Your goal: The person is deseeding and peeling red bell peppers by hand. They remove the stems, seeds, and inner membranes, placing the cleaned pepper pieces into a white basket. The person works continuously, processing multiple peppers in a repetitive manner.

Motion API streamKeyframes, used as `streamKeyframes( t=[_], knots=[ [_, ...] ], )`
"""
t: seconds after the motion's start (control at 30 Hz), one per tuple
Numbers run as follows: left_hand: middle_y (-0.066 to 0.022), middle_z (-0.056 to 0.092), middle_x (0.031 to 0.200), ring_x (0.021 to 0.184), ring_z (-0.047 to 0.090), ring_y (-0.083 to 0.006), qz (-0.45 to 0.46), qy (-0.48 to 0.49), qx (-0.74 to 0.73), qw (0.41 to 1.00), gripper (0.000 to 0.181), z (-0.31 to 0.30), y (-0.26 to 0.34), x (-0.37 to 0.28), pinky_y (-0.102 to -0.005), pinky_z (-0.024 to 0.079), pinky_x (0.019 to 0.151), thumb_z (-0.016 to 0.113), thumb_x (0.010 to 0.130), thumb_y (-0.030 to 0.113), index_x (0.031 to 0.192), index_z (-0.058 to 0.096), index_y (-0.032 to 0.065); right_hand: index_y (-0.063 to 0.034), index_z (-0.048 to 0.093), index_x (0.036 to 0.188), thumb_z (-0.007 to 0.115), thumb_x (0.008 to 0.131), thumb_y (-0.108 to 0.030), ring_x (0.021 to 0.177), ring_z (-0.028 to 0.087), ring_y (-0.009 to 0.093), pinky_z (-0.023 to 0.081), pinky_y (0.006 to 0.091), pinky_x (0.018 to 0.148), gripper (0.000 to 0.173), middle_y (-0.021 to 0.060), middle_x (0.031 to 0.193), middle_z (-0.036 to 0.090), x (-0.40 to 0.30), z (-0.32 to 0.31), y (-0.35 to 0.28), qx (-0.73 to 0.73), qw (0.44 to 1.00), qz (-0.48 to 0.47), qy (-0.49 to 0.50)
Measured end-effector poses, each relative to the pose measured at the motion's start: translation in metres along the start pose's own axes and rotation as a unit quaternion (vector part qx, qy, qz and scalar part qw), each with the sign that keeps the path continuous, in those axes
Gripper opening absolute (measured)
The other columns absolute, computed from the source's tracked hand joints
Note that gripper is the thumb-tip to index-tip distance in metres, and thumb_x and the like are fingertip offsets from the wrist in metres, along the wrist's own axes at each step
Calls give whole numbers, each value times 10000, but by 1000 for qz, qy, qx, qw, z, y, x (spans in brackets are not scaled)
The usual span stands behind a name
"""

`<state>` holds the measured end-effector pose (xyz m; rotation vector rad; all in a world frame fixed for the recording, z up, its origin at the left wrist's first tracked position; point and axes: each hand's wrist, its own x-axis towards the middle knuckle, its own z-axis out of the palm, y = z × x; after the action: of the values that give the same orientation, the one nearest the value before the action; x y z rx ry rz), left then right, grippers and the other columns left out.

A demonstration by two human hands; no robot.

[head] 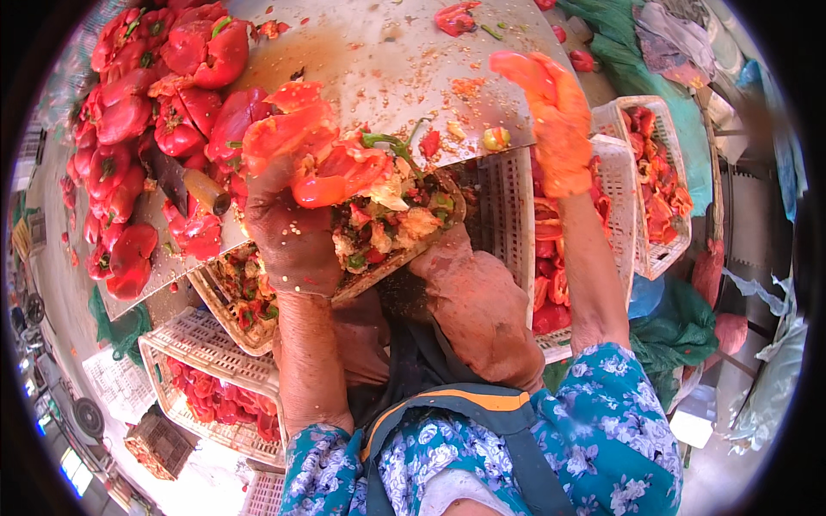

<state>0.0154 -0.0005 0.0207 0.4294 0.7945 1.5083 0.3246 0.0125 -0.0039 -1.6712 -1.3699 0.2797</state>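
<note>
My left hand (290,238), seed-flecked and seemingly gloved, grips a torn-open red bell pepper (342,171) above the table's near edge. A pale seed core and a green stem (393,142) show beside the pepper's flesh. My right hand (558,122), in an orange glove, is raised at the table's right edge with fingers extended and nothing visible in it. Below the pepper, a crate of cores and seed waste (387,232) sits by my knees. A knife with a wooden handle (206,190) lies among the peppers, left of my left hand.
Whole and cut red peppers (122,116) are heaped on the left of the metal table (387,39), which is strewn with seeds. White plastic crates of pepper pieces stand at right (616,193), far right (677,219) and lower left (213,348). Green netting (674,335) lies at right.
</note>
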Motion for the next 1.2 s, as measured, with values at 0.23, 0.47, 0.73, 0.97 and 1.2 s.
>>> streamKeyframes(
  t=[0.23,0.47,0.73,0.97,1.2],
  knots=[
    [-99,686,990,954,653,-236,-18,3,-73,997,132,-14,0,3,-393,545,873,579,901,76,963,678,16,-2,525,1309,644,854,-104,1166,568,241,437,347,1004,482,129,1301,571,-98,-139,-23,-139,953,216,-159],
    [-74,648,1051,962,661,-204,-75,16,-46,996,310,3,-16,-5,-351,575,853,623,843,71,1147,563,46,-89,558,1330,668,815,21,1163,554,195,467,305,950,538,82,1347,570,-84,-8,-128,190,958,7,-215],
    [-103,666,1096,1028,628,-215,-123,-86,-64,987,263,2,-2,2,-368,503,871,542,914,161,1109,629,8,-53,641,1159,707,800,-131,827,647,164,520,304,756,373,43,909,696,-31,88,-145,238,921,103,-292],
    [-29,658,1051,943,592,-148,99,69,194,973,240,-10,28,8,-289,468,791,578,866,150,1055,681,44,-24,664,995,678,798,-63,790,618,107,491,253,719,201,23,875,669,-15,108,-98,357,893,183,-203],
    [-29,614,973,946,545,-129,130,99,159,974,195,-11,39,15,-276,423,886,584,865,93,1026,650,4,-15,633,1092,650,859,-103,869,631,113,512,268,745,250,42,944,669,-7,107,-79,360,890,146,-240]
  ],
)
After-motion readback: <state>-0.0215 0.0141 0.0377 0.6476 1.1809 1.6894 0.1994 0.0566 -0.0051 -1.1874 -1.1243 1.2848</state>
